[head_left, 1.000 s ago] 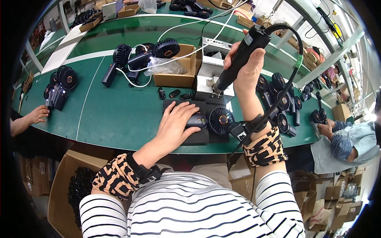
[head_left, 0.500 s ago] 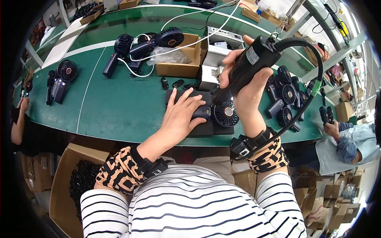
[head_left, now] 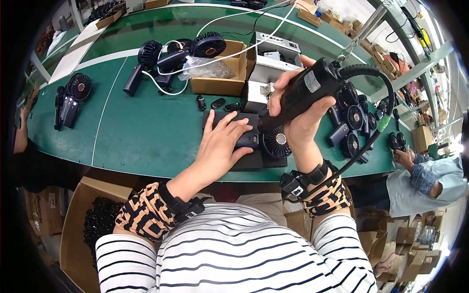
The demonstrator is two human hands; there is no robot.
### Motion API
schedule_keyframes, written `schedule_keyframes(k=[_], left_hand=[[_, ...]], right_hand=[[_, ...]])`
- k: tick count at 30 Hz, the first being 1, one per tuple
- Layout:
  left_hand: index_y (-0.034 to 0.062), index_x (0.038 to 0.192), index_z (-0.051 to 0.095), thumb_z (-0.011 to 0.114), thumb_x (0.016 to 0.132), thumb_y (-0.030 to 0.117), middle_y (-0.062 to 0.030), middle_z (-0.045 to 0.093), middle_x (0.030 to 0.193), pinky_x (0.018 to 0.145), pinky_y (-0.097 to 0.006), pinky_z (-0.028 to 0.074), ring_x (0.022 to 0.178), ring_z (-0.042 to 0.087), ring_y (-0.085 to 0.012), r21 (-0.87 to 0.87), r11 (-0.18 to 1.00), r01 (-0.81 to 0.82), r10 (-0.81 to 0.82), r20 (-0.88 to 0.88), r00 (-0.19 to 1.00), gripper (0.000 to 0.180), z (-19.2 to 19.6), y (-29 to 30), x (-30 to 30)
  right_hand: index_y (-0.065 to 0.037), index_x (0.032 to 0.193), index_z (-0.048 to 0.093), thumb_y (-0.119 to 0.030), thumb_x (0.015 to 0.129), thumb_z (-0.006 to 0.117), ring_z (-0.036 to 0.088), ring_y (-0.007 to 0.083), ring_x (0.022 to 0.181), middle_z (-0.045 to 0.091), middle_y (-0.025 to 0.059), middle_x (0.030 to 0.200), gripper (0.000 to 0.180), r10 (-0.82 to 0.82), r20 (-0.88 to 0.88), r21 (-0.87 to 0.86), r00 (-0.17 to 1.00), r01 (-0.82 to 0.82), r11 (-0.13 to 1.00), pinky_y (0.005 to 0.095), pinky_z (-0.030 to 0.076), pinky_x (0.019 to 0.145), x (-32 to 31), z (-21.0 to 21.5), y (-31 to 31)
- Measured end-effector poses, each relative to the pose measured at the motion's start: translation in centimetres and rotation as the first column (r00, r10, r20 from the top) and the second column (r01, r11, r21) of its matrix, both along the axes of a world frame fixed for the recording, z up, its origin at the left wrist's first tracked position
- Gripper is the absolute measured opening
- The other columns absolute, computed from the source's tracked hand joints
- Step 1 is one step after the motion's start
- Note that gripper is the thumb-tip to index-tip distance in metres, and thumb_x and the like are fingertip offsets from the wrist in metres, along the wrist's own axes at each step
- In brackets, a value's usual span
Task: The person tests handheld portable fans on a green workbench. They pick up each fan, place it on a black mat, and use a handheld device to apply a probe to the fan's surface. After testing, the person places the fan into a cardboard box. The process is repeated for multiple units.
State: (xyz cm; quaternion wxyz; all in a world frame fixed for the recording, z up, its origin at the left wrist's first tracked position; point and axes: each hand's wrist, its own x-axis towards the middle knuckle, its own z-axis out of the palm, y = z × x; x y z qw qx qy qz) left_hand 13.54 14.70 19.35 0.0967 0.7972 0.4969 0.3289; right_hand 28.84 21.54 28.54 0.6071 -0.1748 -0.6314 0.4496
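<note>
A dark handheld fan with a round head (head_left: 278, 143) lies on a black block-shaped fixture (head_left: 249, 164) near the table's front edge. My left hand (head_left: 218, 145) rests on its handle (head_left: 247, 140), fingers spread, palm down. In my right hand (head_left: 304, 126) is a black electric screwdriver (head_left: 302, 95), gripped around its body and tilted. Its lower end points at the fan where handle and head meet; I cannot tell if it touches, since the tip is hidden. Small dark oval pieces (head_left: 218, 103) sit just beyond the fixture.
A cardboard box (head_left: 217, 87) holds a plastic bag, with fans and white cables beside it. A metal device (head_left: 276, 53) stands behind my right hand. More fans lie right (head_left: 354, 117) and left (head_left: 78, 88). The screwdriver hangs from a spring (head_left: 371, 22). Co-workers sit at both sides.
The screwdriver has come down a little with my right hand, toward the fan. My left hand stays in place on the handle.
</note>
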Motion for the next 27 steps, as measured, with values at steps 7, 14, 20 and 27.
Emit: schedule_keyframes(k=[7,14,20,27], left_hand=[[0.0143,0.113,0.064,0.08,0.072,0.032,-0.0013,0.058,0.124,0.112,-0.056,0.016,0.13,0.043,-0.0254,0.017,0.997,-0.07,0.067,0.134,0.989,0.048,0.1,0.2,0.4],[0.0157,0.08,0.071,0.081,0.07,0.026,0.0035,0.06,0.097,0.096,-0.045,0.026,0.107,0.051,-0.0206,0.059,0.996,-0.066,0.052,0.215,0.975,0.017,0.5,1.2,1.1],[0.0184,0.077,0.075,0.081,0.069,0.026,0.0061,0.059,0.088,0.094,-0.042,0.026,0.101,0.051,-0.0176,0.033,0.997,-0.068,0.055,0.295,0.954,0.012,0.0,1.2,1.1],[0.0189,0.077,0.077,0.08,0.07,0.028,0.0072,0.062,0.09,0.095,-0.039,0.025,0.102,0.051,-0.0155,0.006,0.999,-0.043,0.039,0.33,0.943,0.012,-0.6,1.4,0.8]], right_hand=[[-0.002,0.139,0.029,-0.082,0.079,0.041,0.055,0.0138,0.051,0.055,0.0121,0.09,0.101,0.019,0.033,0.057,0.999,-0.021,0.998,0.0248,0.045,0.045,-0.2,1.6,-0.6],[-0.002,0.139,0.03,-0.082,0.079,0.039,0.055,0.0137,0.05,0.055,0.0122,0.088,0.101,0.049,0.029,0.045,0.998,-0.05,0.998,0.0248,0.045,0.044,-0.4,2.6,-1.9],[-0.001,0.139,0.03,-0.082,0.079,0.038,0.055,0.0134,0.05,0.056,0.0118,0.087,0.101,0.041,0.01,0.049,0.999,-0.042,0.998,0.0249,0.045,0.044,-0.5,3.0,-2.3],[-0.002,0.139,0.029,-0.082,0.079,0.037,0.054,0.0138,0.05,0.055,0.0116,0.087,0.101,0.038,0.0,0.046,0.999,-0.038,0.998,0.0255,0.045,0.044,-0.6,2.7,-2.4]])
